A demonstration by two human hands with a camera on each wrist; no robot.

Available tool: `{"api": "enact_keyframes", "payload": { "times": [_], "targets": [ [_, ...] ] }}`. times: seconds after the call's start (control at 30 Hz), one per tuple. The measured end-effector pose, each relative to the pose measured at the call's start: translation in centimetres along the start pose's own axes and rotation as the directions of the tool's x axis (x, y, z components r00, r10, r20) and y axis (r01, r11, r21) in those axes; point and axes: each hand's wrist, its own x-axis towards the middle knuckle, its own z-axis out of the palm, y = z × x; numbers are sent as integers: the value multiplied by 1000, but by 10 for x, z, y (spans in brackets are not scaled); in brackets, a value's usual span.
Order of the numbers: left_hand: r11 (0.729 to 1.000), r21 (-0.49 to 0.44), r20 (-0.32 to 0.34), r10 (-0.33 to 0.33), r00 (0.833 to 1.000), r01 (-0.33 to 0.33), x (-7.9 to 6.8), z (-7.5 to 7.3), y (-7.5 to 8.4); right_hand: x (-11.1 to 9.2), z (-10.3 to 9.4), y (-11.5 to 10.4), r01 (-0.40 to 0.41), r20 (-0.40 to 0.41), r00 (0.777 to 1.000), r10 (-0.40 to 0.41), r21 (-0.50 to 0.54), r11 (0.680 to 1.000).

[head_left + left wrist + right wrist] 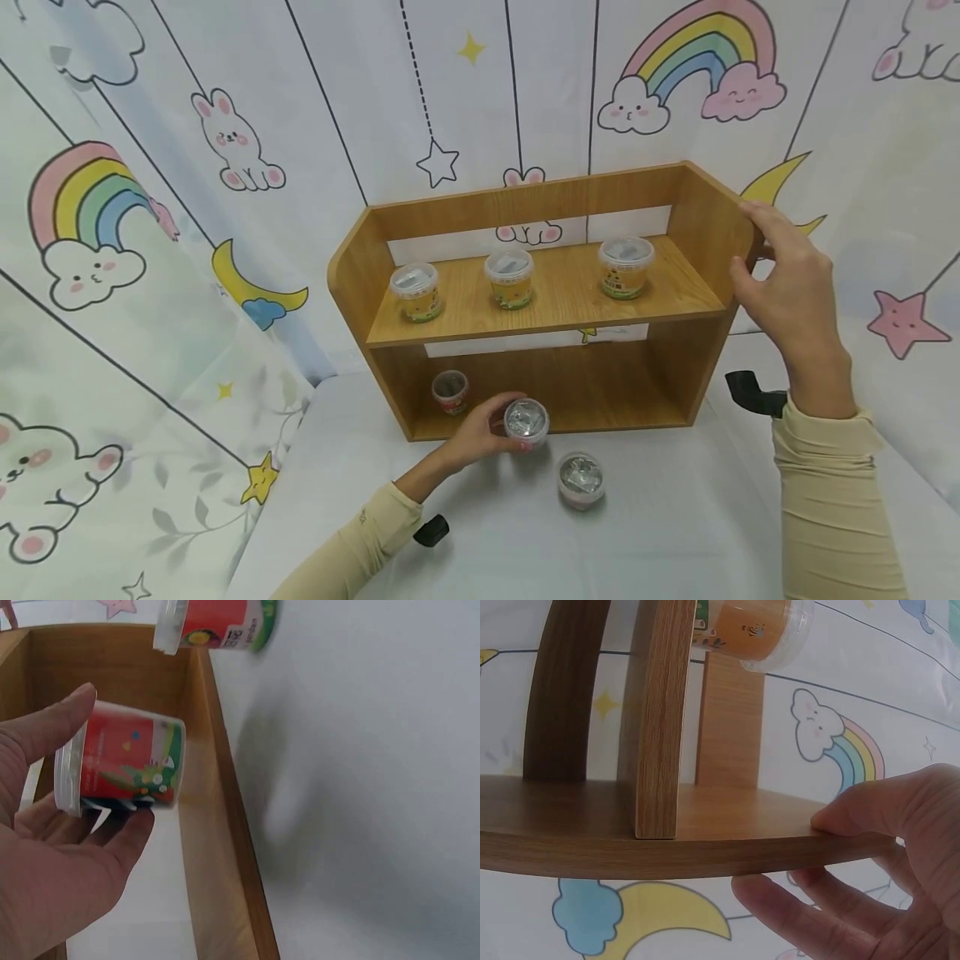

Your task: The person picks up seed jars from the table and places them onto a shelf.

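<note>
My left hand (pixel 480 433) grips a small red plastic cup (pixel 127 757) with a clear lid, held at the front of the wooden shelf's lower level. Thumb and fingers wrap its sides in the left wrist view. My right hand (pixel 791 287) holds the upper right side panel of the wooden shelf (pixel 547 333), thumb on the inner face and fingers on the outer, as the right wrist view shows. Another lidded cup (pixel 581 482) stands on the white table in front of the shelf. Inside the lower level, at the left, sits a red-labelled cup (pixel 451 392).
Three yellow-labelled cups line the upper level: a left one (pixel 417 292), a middle one (pixel 511 279) and a right one (pixel 626 267). Behind the shelf hangs a white curtain (pixel 315 108) printed with rainbows, rabbits and stars. White cloth covers the table (pixel 675 517).
</note>
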Motion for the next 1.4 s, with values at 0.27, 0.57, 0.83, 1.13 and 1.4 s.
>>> {"api": "enact_keyframes", "payload": {
  "times": [0.27,0.57,0.83,1.13,1.4],
  "targets": [
    [993,42,-199,-97,975,107,20,-3,-6,0,0,1,1,6,1000,-1,3,1000],
    [980,-20,-331,-192,924,197,39,-4,-23,1,0,-1,-2,8,1000,2,9,1000],
    [977,-43,-415,-209,885,210,42,-3,-31,1,1,-2,6,10,1000,-6,11,1000],
    [985,6,-448,-152,881,174,40,-4,-38,1,2,-1,5,14,1000,-5,18,1000],
    [973,179,-440,-54,897,146,40,-6,-28,1,0,3,-1,8,1000,1,16,1000]
  ]
}}
